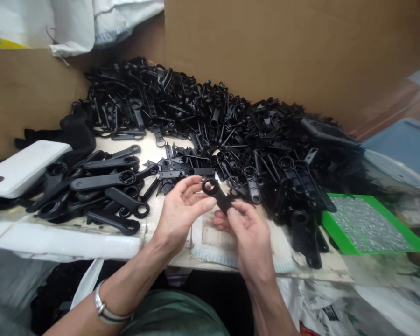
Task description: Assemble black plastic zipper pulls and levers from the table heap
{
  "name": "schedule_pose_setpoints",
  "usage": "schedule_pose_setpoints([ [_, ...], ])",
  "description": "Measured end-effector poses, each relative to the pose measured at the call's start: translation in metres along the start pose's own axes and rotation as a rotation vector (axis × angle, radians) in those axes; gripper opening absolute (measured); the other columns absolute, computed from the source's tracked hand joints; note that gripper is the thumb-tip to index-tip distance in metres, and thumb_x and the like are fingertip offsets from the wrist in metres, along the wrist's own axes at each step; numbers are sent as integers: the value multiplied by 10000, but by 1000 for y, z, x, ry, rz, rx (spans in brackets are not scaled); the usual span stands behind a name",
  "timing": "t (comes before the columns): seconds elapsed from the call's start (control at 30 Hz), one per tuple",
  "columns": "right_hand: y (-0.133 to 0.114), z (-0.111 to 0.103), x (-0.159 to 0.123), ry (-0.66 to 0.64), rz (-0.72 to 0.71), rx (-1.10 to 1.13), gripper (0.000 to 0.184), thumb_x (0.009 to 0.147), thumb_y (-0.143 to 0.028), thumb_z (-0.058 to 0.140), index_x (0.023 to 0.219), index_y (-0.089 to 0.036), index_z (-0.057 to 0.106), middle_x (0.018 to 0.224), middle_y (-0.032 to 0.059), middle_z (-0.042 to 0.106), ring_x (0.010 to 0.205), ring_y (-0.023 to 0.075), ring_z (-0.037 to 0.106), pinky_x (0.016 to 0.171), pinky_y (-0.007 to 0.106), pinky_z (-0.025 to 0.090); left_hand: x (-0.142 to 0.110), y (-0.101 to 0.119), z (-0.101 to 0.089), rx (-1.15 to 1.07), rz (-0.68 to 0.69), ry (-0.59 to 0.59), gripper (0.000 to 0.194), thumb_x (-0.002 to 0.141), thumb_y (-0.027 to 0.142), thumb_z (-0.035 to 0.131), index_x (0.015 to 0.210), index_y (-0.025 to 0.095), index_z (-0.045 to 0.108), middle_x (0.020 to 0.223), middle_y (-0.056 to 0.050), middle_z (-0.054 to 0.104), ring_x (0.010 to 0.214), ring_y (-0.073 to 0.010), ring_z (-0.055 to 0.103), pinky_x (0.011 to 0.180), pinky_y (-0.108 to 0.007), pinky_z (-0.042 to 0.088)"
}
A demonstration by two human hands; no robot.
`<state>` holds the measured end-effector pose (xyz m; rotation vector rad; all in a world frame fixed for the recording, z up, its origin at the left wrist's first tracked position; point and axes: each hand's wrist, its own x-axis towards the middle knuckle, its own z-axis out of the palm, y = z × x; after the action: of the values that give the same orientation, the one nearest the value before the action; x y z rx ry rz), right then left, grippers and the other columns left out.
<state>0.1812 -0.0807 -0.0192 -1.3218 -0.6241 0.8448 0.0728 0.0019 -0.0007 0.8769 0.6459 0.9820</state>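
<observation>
A black plastic arm with a ring at one end is held in the air between my two hands, ring tilted up and to the left. My right hand pinches its lower end between thumb and fingers. Around the ring end, my left hand is closed, with its thumb just below the ring and its fingertips at the ring's left side. Left of my left hand lies a loose pile of similar ringed arms. Smaller flat black pieces lie behind my hands.
A large heap of black plastic parts stretches along the cardboard wall. At right sits a green tray of small shiny metal pieces, with a blue bin behind. A white power bank-like box rests at left.
</observation>
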Motion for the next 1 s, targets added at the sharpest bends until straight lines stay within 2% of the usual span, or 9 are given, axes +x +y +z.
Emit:
schedule_pose_setpoints([
  [0.07, 8, 7, -5, -7, 21, 68, 257, 887, -376, 655, 1026, -181, 562, 854, 63, 722, 721, 202, 707, 663, 307, 581, -2, -5, 3, -42, -79, -107, 436, 682, 150, 791, 1082, 166, 619, 1070, -65, 683, 903, -146, 650, 791, -237, 525],
  [0.2, 8, 7, -12, -63, 53, -72, 289, 884, -444, 628, 1016, -190, 586, 885, 76, 711, 752, 237, 705, 612, 326, 588, -7, -10, 6, 10, -209, -206, 220, 797, 260, 694, 961, 119, 655, 907, -82, 711, 670, -131, 635, 551, -203, 491],
  [0.27, -1, 0, -11, -51, 35, -297, 266, 877, -442, 628, 930, -182, 634, 805, 68, 708, 726, 242, 700, 642, 348, 589, -7, -8, 4, 75, -155, -208, 169, 805, 242, 681, 918, 118, 658, 856, -63, 708, 723, -138, 640, 615, -208, 500],
  [0.33, -12, -8, -6, 33, -71, -453, 216, 863, -398, 652, 883, -184, 666, 835, 65, 712, 796, 237, 696, 760, 362, 578, -6, -5, 2, 177, -96, -258, 135, 814, 210, 661, 915, 121, 667, 839, -47, 700, 809, -151, 640, 726, -229, 501],
  [0.4, -20, -11, 0, 42, -160, -388, 197, 838, -337, 695, 984, -206, 673, 1005, 60, 707, 964, 225, 667, 891, 345, 537, -6, -3, 0, 306, -61, -360, 149, 834, 183, 615, 964, 133, 669, 849, -36, 686, 844, -164, 630, 768, -254, 487],
  [0.47, -24, -9, 6, -109, -125, -180, 314, 822, -284, 717, 1119, -224, 634, 1135, 55, 675, 1072, 209, 628, 938, 318, 515, -7, -1, -1, 464, -19, -441, 171, 848, 158, 567, 988, 148, 664, 859, -25, 665, 856, -176, 618, 765, -270, 474],
  [0.57, -25, -5, 10, -274, -51, -7, 281, 818, -221, 715, 1088, -209, 637, 1081, 46, 694, 1014, 187, 654, 874, 270, 541, -10, 5, 0, 690, 60, -489, 197, 841, 118, 535, 982, 169, 664, 864, -3, 641, 862, -176, 601, 753, -266, 453],
  [0.77, -35, -10, 4, -263, -52, -136, 206, 749, -139, 739, 921, -202, 645, 841, -27, 700, 784, 117, 676, 671, 148, 539, -17, 20, 2, 840, 124, -609, 313, 813, 30, 491, 1025, 196, 650, 845, 33, 645, 738, -117, 575, 653, -215, 411],
  [1.0, -24, -12, 4, -238, 41, -152, 184, 709, -177, 750, 790, -192, 586, 691, -47, 645, 654, 123, 654, 551, 159, 521, -15, 9, -6, 1107, 171, -623, 263, 789, 44, 493, 980, 151, 640, 733, -12, 651, 622, -150, 573, 575, -241, 397],
])
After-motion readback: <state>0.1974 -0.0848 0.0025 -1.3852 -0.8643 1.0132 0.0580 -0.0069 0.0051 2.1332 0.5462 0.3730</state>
